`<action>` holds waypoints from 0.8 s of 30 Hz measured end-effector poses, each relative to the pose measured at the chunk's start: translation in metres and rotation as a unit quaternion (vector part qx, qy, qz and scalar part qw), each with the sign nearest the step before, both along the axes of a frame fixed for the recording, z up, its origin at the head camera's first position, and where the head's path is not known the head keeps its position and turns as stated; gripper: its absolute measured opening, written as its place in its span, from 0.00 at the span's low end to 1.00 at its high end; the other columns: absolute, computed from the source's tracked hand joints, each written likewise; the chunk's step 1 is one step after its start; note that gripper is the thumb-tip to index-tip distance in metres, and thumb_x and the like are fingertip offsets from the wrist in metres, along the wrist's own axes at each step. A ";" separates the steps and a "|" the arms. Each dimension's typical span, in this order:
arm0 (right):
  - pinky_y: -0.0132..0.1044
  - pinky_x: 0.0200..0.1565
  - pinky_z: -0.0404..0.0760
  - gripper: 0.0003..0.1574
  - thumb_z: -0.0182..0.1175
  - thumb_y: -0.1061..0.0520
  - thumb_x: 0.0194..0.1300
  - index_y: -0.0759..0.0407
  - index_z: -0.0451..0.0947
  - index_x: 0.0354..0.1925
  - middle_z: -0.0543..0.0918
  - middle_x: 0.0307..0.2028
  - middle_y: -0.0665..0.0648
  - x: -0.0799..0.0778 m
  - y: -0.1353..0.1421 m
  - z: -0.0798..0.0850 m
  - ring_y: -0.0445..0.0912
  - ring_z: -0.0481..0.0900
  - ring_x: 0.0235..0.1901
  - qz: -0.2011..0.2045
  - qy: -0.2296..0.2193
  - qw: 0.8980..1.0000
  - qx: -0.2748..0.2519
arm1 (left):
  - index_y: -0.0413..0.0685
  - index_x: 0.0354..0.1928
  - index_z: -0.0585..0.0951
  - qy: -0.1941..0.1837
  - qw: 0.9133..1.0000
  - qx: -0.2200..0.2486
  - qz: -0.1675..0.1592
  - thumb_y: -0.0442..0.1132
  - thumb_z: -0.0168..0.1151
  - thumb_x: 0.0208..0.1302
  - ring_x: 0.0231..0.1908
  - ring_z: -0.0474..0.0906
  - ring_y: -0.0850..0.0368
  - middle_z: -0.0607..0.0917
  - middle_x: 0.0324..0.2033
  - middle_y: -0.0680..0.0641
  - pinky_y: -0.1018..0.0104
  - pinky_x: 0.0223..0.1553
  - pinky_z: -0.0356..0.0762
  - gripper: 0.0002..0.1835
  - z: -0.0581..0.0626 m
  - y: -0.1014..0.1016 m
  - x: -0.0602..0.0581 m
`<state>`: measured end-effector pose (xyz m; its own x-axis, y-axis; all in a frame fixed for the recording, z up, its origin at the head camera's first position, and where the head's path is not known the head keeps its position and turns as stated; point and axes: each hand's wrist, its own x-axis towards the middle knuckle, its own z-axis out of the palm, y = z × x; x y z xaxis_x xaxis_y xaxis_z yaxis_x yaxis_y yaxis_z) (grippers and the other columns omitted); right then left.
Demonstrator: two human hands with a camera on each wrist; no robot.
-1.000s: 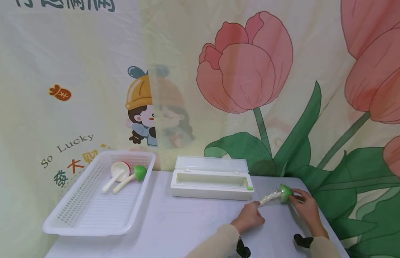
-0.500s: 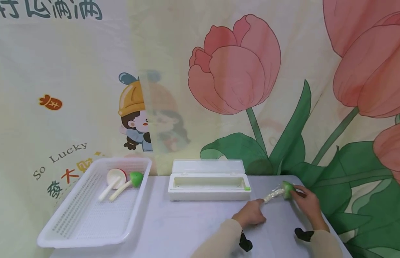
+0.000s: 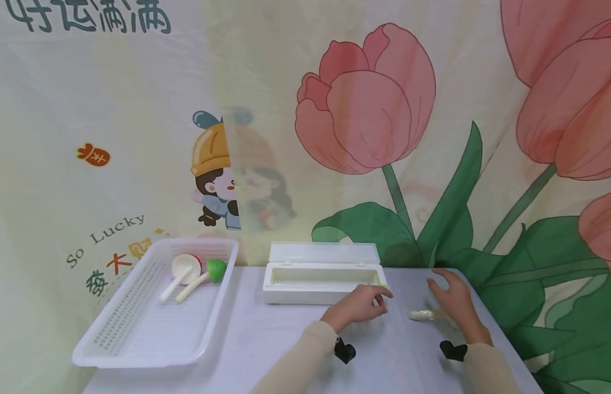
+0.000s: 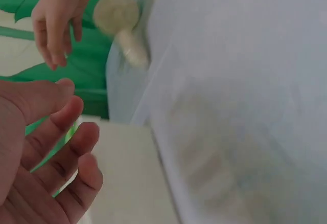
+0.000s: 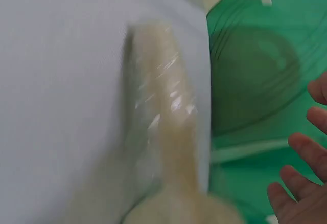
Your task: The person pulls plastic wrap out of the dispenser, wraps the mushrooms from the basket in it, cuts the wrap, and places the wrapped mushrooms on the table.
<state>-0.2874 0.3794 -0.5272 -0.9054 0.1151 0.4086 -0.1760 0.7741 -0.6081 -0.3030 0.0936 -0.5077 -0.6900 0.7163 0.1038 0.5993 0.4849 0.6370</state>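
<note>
A mushroom-shaped piece (image 3: 425, 314) lies on the table at the right, its pale stem wrapped in clear, shiny film. The right hand (image 3: 455, 302) hides its head in the head view; the round cream underside of the head (image 4: 116, 13) shows in the left wrist view. That hand hovers off the piece, its fingers (image 5: 307, 152) spread and holding nothing. The left hand (image 3: 361, 303), also holding nothing, is at the right front corner of a long white lidded box (image 3: 305, 295). Its fingers (image 4: 84, 138) are loosely bent.
A white perforated basket (image 3: 138, 358) stands at the left. In it lie a white mushroom-shaped piece with a red edge (image 3: 184, 268) and a green-capped one (image 3: 217, 270). The box lid (image 3: 325, 253) stands raised, and a printed cloth (image 3: 266, 230) hangs behind the table.
Both hands have let go of the wrapped piece, which now lies lower on the table. The left hand has moved left to the box; the right has lifted and spread its fingers.
</note>
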 end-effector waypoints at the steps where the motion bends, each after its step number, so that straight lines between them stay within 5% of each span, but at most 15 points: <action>1: 0.66 0.60 0.71 0.26 0.62 0.55 0.73 0.72 0.76 0.61 0.76 0.61 0.77 -0.001 -0.005 0.002 0.71 0.72 0.62 0.005 0.000 1.000 0.006 | 0.51 0.61 0.82 0.003 1.000 0.003 -0.002 0.36 0.66 0.70 0.36 0.79 0.72 0.88 0.41 0.55 0.80 0.39 0.76 0.18 0.004 -0.007 -0.002; 13: 0.66 0.59 0.75 0.25 0.65 0.59 0.70 0.69 0.77 0.61 0.80 0.59 0.73 -0.014 -0.055 0.020 0.69 0.76 0.61 0.074 0.037 0.996 0.041 | 0.49 0.58 0.83 0.031 0.998 0.024 0.056 0.37 0.65 0.71 0.38 0.80 0.64 0.87 0.40 0.53 0.74 0.42 0.79 0.15 0.037 -0.099 -0.023; 24: 0.65 0.60 0.77 0.30 0.67 0.53 0.69 0.65 0.75 0.64 0.79 0.62 0.70 -0.015 -0.094 0.036 0.66 0.76 0.62 0.144 -0.001 0.988 0.054 | 0.41 0.60 0.82 0.073 0.991 0.058 0.098 0.37 0.63 0.72 0.47 0.84 0.48 0.88 0.49 0.40 0.49 0.53 0.82 0.17 0.053 -0.162 -0.031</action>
